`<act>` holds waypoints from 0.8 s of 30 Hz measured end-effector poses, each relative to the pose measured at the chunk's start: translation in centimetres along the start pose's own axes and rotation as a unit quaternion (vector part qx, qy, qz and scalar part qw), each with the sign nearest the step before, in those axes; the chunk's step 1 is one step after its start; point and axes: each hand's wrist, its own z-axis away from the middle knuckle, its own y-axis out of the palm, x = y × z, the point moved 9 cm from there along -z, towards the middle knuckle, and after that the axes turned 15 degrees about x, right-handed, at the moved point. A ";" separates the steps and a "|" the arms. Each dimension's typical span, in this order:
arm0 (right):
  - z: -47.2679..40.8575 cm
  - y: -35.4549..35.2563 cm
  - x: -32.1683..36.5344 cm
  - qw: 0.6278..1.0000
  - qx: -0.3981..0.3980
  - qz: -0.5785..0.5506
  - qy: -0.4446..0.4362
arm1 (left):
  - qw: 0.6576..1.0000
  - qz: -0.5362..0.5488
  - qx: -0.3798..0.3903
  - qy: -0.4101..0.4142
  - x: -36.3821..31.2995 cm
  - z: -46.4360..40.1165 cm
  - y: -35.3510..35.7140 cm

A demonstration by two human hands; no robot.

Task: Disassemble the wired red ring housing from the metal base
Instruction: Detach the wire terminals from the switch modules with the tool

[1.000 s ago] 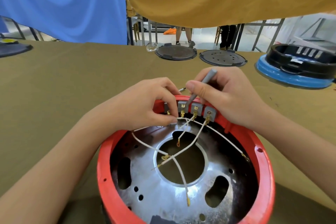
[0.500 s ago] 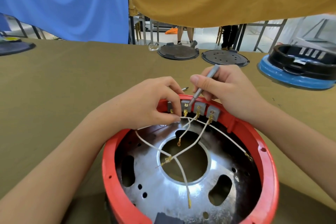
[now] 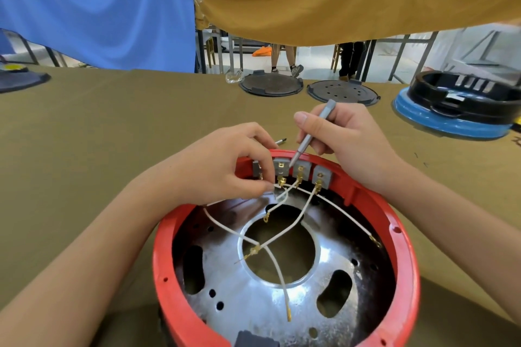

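Note:
The red ring housing (image 3: 166, 270) sits in front of me around a shiny metal base (image 3: 253, 301) with a round centre hole. Several white wires (image 3: 277, 270) with brass ends cross over the base. Grey terminal blocks (image 3: 321, 175) line the ring's far inner wall. My left hand (image 3: 222, 166) pinches a white wire just below the leftmost visible terminal. My right hand (image 3: 344, 135) grips a thin grey screwdriver (image 3: 310, 132), its tip resting at the top of that terminal block.
Two dark round lids (image 3: 270, 84) (image 3: 342, 93) lie at the table's far edge. A blue-and-black appliance shell (image 3: 456, 110) stands far right. Another dark lid (image 3: 19, 80) lies far left. A small bit (image 3: 281, 141) rests behind the ring. Blue and mustard cloths hang above.
The screwdriver's tip has shifted slightly along the terminal blocks, and my right hand has lifted a little. My left hand keeps its pinch on the wire.

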 end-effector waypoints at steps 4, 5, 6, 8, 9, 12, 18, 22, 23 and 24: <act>0.2 -0.1 0.1 1.000 -0.004 -0.018 -0.013 | 0.999 0.045 0.010 0.000 0.0 0.1 0.1; 0.2 -0.1 0.1 1.000 -0.002 -0.021 -0.014 | 0.998 0.061 0.013 0.004 0.0 0.2 0.1; 0.2 0.0 0.1 1.000 -0.001 -0.024 -0.016 | 0.997 0.078 0.018 0.008 0.0 0.3 0.1; 0.3 0.1 0.3 0.999 0.002 -0.028 -0.025 | 0.994 0.101 0.037 0.010 0.0 0.5 0.2; 0.3 0.2 0.5 0.999 0.004 -0.028 -0.029 | 0.993 0.108 0.045 0.008 0.0 0.6 0.3; 0.4 0.5 1.1 0.999 0.014 -0.027 -0.041 | 0.989 0.147 0.028 0.006 0.3 0.9 -0.5; 0.6 0.8 2.3 0.994 0.032 -0.033 -0.096 | 0.959 0.254 -0.121 0.020 1.7 1.8 -3.4; 0.6 0.7 3.0 0.995 0.026 -0.010 -0.100 | 0.974 0.182 -0.135 -0.008 1.7 1.2 -2.7; 0.6 0.7 3.3 0.995 0.025 0.004 -0.098 | 0.976 0.162 -0.142 -0.009 1.6 1.1 -2.8; 0.6 0.7 3.5 0.995 0.026 0.018 -0.093 | 0.978 0.143 -0.152 -0.006 1.5 1.1 -2.9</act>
